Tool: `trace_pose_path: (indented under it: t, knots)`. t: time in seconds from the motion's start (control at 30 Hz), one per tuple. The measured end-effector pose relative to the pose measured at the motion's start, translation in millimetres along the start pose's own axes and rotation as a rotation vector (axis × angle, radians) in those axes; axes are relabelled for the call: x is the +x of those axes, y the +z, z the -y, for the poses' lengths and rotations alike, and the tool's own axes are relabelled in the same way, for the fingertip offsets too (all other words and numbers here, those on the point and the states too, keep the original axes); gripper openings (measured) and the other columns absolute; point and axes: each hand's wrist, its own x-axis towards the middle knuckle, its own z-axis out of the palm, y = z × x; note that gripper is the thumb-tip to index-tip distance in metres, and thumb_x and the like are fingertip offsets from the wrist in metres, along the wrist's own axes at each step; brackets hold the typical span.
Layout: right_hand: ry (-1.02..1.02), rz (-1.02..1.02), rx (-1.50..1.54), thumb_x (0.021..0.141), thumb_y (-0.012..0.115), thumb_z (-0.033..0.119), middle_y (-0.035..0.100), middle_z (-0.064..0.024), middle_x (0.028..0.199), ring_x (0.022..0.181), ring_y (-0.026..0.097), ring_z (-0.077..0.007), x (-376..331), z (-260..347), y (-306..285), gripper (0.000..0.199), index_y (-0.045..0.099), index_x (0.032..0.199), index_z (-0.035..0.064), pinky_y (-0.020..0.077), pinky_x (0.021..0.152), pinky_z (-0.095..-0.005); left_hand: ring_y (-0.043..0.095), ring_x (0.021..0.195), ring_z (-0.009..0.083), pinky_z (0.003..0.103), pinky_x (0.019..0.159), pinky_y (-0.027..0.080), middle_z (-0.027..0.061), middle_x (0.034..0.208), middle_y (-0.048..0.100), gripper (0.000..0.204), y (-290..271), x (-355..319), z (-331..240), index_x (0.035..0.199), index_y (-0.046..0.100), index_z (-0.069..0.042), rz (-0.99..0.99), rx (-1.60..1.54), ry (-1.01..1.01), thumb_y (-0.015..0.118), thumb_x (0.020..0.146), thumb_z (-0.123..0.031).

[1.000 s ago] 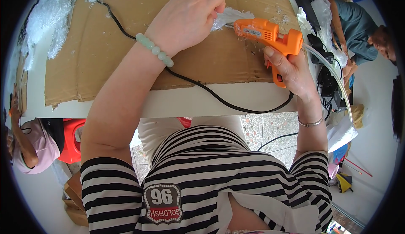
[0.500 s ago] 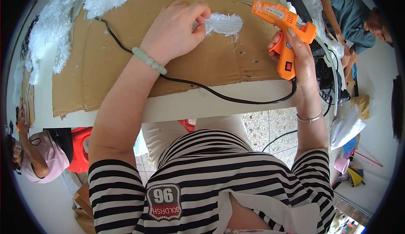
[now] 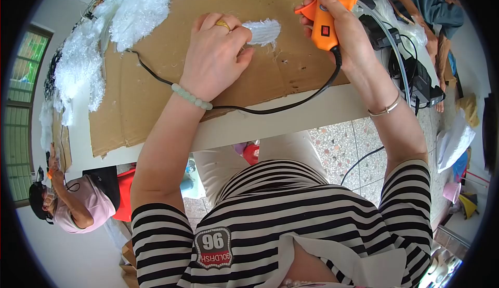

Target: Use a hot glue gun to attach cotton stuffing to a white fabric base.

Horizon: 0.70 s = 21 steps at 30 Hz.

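Nearly crosswise, orange glue gun (image 3: 323,17), pointing left

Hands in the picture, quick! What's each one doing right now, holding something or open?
Left hand: fingers curled beside the white fringed piece; can't tell if it's gripping.
Right hand: closed, holding the orange glue gun.

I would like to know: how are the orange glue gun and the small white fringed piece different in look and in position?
The glue gun is orange and smooth-bodied; the white fringed piece looks frayed and fibrous. The glue gun is held in the right hand, while the white fringed piece lies on the cardboard beside the left hand. Both are close to the person's hands.
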Motion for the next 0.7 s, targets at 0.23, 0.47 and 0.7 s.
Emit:
trace_pose_path:
  t: [0.23,0.47,0.7]
  knots:
    - [0.156,-0.028,0.178,0.093,0.048,0.027,0.061,-0.0056,0.074,0.062,0.058,-0.0138,17.6,10.5,13.3,0.024,0.056,0.092,0.0047,0.0462,0.055,-0.0234,0.052,0.085,0.0221,0.044,0.087,0.041,0.0025,0.079,0.057,0.011,3.6,10.0,-8.7,0.07,0.061,-0.007,0.06,0.176,0.147,0.069,0.064,-0.009]
    - [0.107,-0.063,0.215,0.092,0.048,0.024,0.061,-0.0057,0.074,0.063,0.057,-0.0132,20.9,3.4,-1.5,0.021,0.057,0.096,0.0056,0.0452,0.056,-0.0233,0.052,0.085,0.0209,0.043,0.086,0.041,0.0026,0.078,0.057,0.007,13.2,13.5,-10.2,0.068,0.062,-0.007,0.093,0.268,0.231,0.068,0.064,-0.008]
    - [0.009,-0.017,0.211,0.091,0.049,0.019,0.06,-0.0053,0.077,0.064,0.055,-0.0131,21.7,-2.0,-3.6,0.017,0.057,0.1,0.0061,0.0444,0.058,-0.0241,0.054,0.073,0.0237,0.036,0.075,0.043,0.007,0.073,0.058,0.005,19.2,10.4,-5.0,0.067,0.06,-0.005,0.124,-0.013,-0.096,0.065,0.066,-0.005]
